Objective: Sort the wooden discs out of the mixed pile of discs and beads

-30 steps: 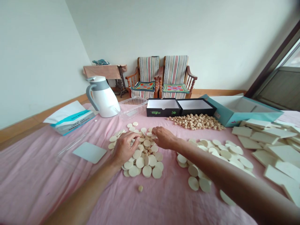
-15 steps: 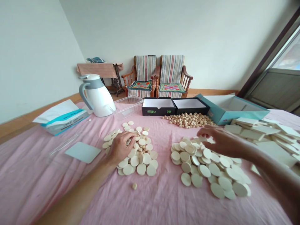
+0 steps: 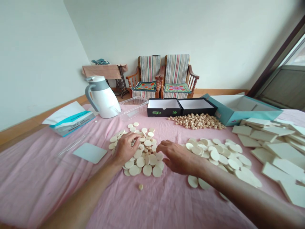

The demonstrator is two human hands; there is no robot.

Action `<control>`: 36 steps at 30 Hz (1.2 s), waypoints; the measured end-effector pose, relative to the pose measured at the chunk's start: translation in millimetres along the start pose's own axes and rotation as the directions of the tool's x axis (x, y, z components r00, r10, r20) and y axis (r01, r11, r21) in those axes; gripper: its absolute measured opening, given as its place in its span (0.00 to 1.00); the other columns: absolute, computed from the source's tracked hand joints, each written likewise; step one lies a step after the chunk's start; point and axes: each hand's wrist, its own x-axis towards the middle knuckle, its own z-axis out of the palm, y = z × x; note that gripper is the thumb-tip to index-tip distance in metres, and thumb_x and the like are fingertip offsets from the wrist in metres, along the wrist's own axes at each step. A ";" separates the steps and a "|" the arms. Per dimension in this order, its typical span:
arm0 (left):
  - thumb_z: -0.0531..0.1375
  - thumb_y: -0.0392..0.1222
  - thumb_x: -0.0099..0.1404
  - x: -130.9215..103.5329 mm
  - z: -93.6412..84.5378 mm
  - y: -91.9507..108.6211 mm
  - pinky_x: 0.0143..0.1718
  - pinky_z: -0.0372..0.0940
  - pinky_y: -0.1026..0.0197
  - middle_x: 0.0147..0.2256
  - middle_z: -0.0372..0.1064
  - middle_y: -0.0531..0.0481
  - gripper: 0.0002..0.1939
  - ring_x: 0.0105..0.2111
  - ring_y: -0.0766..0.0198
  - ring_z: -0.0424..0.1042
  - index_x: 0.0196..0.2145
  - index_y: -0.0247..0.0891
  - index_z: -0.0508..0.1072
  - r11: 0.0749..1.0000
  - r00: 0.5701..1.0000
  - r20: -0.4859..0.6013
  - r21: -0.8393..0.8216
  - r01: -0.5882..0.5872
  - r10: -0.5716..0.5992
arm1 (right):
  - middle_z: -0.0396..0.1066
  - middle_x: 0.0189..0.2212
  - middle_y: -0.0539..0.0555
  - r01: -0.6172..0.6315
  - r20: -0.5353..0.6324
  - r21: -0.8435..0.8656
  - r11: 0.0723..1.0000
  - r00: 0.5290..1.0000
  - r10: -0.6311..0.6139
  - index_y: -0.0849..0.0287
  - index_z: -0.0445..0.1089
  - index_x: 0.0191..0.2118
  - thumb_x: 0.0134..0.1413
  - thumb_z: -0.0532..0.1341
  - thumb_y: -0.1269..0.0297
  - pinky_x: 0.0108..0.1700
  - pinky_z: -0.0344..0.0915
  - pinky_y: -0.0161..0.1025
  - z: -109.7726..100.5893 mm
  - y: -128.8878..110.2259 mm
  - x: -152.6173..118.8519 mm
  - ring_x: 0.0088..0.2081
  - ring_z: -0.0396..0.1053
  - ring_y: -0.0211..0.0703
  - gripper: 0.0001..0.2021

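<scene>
My left hand (image 3: 126,148) rests on the left pile of round wooden discs (image 3: 147,170), its fingers bent toward the thumb. Whatever lies between those fingertips is too small to make out. At the right edge of this pile hovers my right hand (image 3: 176,156), fingers curved downward and thumb apart from them, with no object visible in its grasp. Small wooden beads lie among the discs. One loose wooden bead (image 3: 141,187) sits on the pink cloth in front. A second pile of wooden discs (image 3: 224,159) spreads to the right, partly hidden by my right forearm.
Behind are a heap of wooden beads (image 3: 196,121), two black boxes (image 3: 164,112) and a blue box (image 3: 240,114). Square wooden boards (image 3: 283,152) are stacked at the right. A white jug (image 3: 105,100), clear plastic tray (image 3: 133,108), tissue pack (image 3: 71,121) and pale card (image 3: 90,152) stand left.
My right hand has moved left from the right disc pile to the edge of the left pile. My left hand stays over the left pile. The view has shifted slightly.
</scene>
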 end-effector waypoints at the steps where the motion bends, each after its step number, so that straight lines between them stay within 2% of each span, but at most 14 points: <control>1: 0.54 0.38 0.64 -0.1 0.0 -0.2 0.38 0.64 0.61 0.33 0.73 0.50 0.08 0.34 0.62 0.72 0.33 0.38 0.73 1.000 1.000 0.000 0.000 -0.003 0.003 | 0.69 0.40 0.59 0.000 0.010 -0.010 1.000 1.000 0.000 0.63 0.67 0.43 0.46 0.55 0.78 0.41 0.62 0.39 5.3 0.4 4.3 0.42 0.67 0.45 0.16; 6: 0.54 0.38 0.64 0.1 1.1 -0.7 0.38 0.64 0.61 0.33 0.74 0.50 0.07 0.35 0.62 0.72 0.33 0.39 0.73 1.000 1.000 0.002 -0.007 -0.005 0.005 | 0.68 0.38 0.58 -0.042 -0.012 -0.012 0.999 0.999 0.041 0.62 0.64 0.42 0.46 0.55 0.77 0.40 0.61 0.38 19.7 4.4 11.2 0.42 0.65 0.45 0.14; 18: 0.54 0.39 0.64 1.6 -1.0 3.5 0.37 0.65 0.61 0.33 0.74 0.49 0.08 0.34 0.61 0.72 0.32 0.38 0.73 1.000 1.000 -0.005 0.014 -0.015 0.015 | 0.66 0.37 0.60 -0.075 0.002 -0.134 0.988 0.997 0.076 0.63 0.64 0.38 0.50 0.55 0.71 0.35 0.59 0.37 17.3 2.7 7.6 0.39 0.64 0.45 0.08; 22: 0.54 0.39 0.64 1.2 -0.5 2.8 0.38 0.65 0.61 0.34 0.74 0.49 0.08 0.35 0.61 0.72 0.33 0.38 0.73 1.000 1.000 -0.001 0.015 -0.016 0.016 | 0.65 0.34 0.58 -0.143 -0.114 -0.144 0.979 0.985 0.128 0.62 0.64 0.35 0.47 0.55 0.73 0.35 0.58 0.36 -1.1 8.9 -8.9 0.36 0.63 0.43 0.07; 26: 0.53 0.39 0.64 0.6 1.3 0.7 0.39 0.64 0.60 0.33 0.74 0.49 0.09 0.35 0.61 0.71 0.33 0.38 0.73 1.000 1.000 -0.005 0.002 -0.026 0.026 | 0.64 0.31 0.55 -0.274 -0.270 -0.166 0.947 0.937 0.223 0.61 0.64 0.33 0.48 0.55 0.72 0.35 0.57 0.37 -32.0 30.2 -48.4 0.34 0.61 0.42 0.04; 30: 0.53 0.39 0.64 0.0 3.1 -1.1 0.39 0.64 0.59 0.34 0.74 0.48 0.09 0.35 0.61 0.71 0.34 0.39 0.73 1.000 1.000 -0.003 -0.015 -0.026 0.026 | 0.64 0.30 0.56 -0.385 -0.254 -0.264 0.884 0.912 0.322 0.60 0.65 0.32 0.48 0.56 0.71 0.35 0.57 0.40 -52.7 49.1 -82.6 0.32 0.62 0.43 0.03; 33: 0.54 0.39 0.64 -0.2 3.6 -0.8 0.40 0.65 0.60 0.34 0.74 0.48 0.08 0.36 0.61 0.72 0.34 0.39 0.73 1.000 1.000 -0.019 -0.024 -0.020 0.019 | 0.66 0.33 0.57 -0.321 -0.254 -0.203 0.925 0.930 0.267 0.60 0.67 0.34 0.51 0.56 0.71 0.38 0.59 0.41 -49.9 40.0 -80.6 0.35 0.64 0.45 0.05; 36: 0.54 0.39 0.64 -0.2 3.1 0.6 0.39 0.65 0.60 0.34 0.74 0.48 0.09 0.35 0.61 0.72 0.34 0.39 0.73 1.000 0.999 -0.029 -0.018 -0.014 0.013 | 0.68 0.37 0.56 -0.154 -0.226 -0.034 0.987 0.964 0.143 0.59 0.68 0.39 0.53 0.55 0.73 0.40 0.61 0.39 -31.5 14.0 -55.5 0.39 0.65 0.43 0.09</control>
